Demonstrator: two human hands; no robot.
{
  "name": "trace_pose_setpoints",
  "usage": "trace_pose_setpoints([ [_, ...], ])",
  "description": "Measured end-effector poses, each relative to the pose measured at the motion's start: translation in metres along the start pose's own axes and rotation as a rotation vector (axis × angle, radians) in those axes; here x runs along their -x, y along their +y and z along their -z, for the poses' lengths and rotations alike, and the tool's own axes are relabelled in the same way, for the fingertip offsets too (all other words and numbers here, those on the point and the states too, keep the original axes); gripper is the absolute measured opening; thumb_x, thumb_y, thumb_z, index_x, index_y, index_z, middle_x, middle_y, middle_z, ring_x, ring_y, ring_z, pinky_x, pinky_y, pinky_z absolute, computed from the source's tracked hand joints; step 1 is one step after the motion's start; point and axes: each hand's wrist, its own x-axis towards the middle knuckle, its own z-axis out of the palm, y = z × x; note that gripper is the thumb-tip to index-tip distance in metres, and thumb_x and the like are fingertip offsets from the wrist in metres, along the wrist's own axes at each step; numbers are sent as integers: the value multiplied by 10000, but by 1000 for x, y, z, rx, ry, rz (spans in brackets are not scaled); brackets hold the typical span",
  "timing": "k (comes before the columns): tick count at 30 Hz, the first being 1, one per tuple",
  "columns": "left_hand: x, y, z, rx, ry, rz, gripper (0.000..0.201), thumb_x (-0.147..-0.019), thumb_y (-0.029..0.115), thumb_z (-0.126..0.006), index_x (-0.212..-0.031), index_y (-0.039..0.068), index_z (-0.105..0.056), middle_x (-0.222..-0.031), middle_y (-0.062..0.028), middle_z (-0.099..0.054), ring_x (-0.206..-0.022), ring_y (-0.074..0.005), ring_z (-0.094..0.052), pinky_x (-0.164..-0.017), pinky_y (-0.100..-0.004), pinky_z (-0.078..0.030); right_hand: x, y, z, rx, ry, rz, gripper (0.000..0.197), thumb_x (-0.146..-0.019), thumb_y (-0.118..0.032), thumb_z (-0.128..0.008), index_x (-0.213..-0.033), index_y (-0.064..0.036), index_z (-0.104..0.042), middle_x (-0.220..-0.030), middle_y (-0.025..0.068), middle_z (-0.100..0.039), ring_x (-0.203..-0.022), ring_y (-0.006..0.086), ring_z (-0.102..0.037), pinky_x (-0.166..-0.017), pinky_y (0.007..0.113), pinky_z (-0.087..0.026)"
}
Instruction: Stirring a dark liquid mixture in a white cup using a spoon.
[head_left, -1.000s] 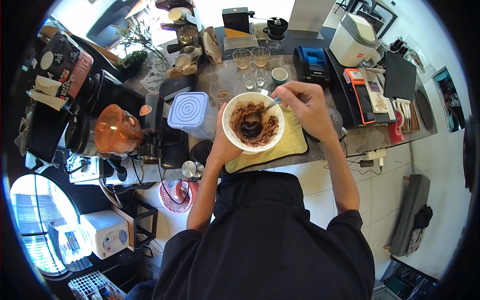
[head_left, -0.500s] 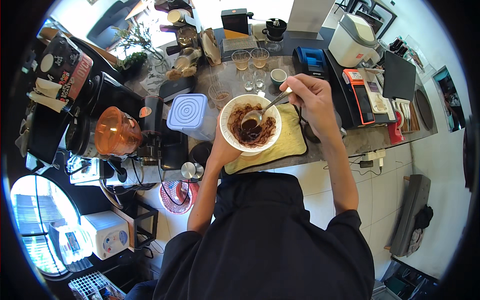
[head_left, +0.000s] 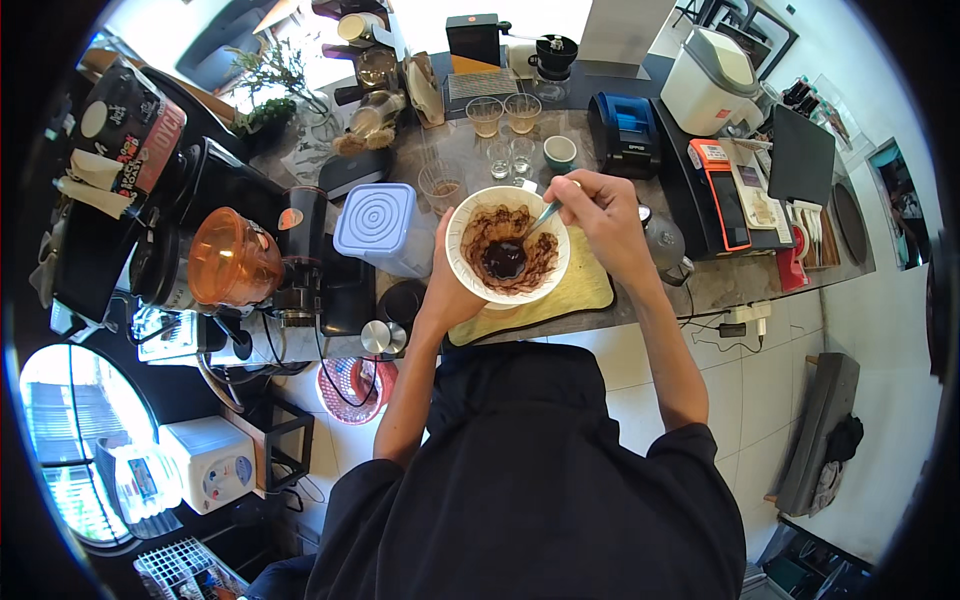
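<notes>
The left hand point(head_left: 456, 288) is wrapped around the side of a white cup point(head_left: 455, 245), which is above the near edge of the grey tabletop point(head_left: 430, 145), over a yellow cloth point(head_left: 588, 285). The right hand point(head_left: 605, 222) pinches the handle of a spoon point(head_left: 544, 214); the spoon's lower end is inside the cup, beside a dark brown mixture point(head_left: 503, 262).

Tabletop, left: blue-lidded container point(head_left: 376, 222) and grinder with orange hopper point(head_left: 235, 258). Beyond the cup: two clear cups point(head_left: 485, 117), two small glasses point(head_left: 499, 160) and a small round cup point(head_left: 560, 151). Right: blue-and-black printer point(head_left: 622, 133) and orange-framed terminal point(head_left: 722, 195).

Room: pale tiled floor point(head_left: 630, 375), pink basket point(head_left: 328, 392) below the tabletop edge, grey bench point(head_left: 818, 430) near the white wall point(head_left: 890, 350).
</notes>
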Motion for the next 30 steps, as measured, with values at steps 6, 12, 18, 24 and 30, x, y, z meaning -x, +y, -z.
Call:
trace_pose_setpoints([
  [6,1,2,1,54,3,36,1029,-593,94,-919,-1412,-15,-306,-1328,-152,-514,-1207,-227,-557,-1045,-350,-446,-5,-9,11,-243,53,-36,247,-971,-191,-603,-834,-16,-711,-626,-37,-537,-583,12,-442,-537,196,-302],
  [12,0,-9,-2,186,-7,76,1060,-596,89,-919,-1427,-15,-269,-1338,-156,-509,-1225,-231,-547,-1048,-351,-449,1,-48,11,-76,26,145,216,-956,-161,-621,-862,12,-709,-629,-23,-540,-600,33,-465,-541,210,-338],
  [18,2,-7,-2,158,-14,55,1010,-648,131,-895,-1430,-17,-274,-1330,-151,-552,-1235,-217,-548,-1165,-396,-280,6,-30,1,193,63,169,195,-933,-151,-635,-889,26,-702,-604,9,-514,-573,53,-417,-516,254,-328],
  [24,4,-1,2,-149,-78,6,973,-672,177,-883,-1425,-17,-299,-1301,-136,-594,-1236,-198,-551,-1208,-413,-137,8,-8,-5,87,24,3,234,-935,-168,-611,-838,23,-704,-581,-11,-517,-559,39,-423,-511,248,-316],
  [30,5,-6,-2,146,21,77,1047,-601,130,-924,-1421,-16,-291,-1305,-150,-554,-1217,-221,-559,-1095,-388,-386,2,-4,8,-231,55,-50,234,-969,-188,-609,-863,-6,-712,-625,-45,-533,-569,3,-417,-529,180,-281],
])
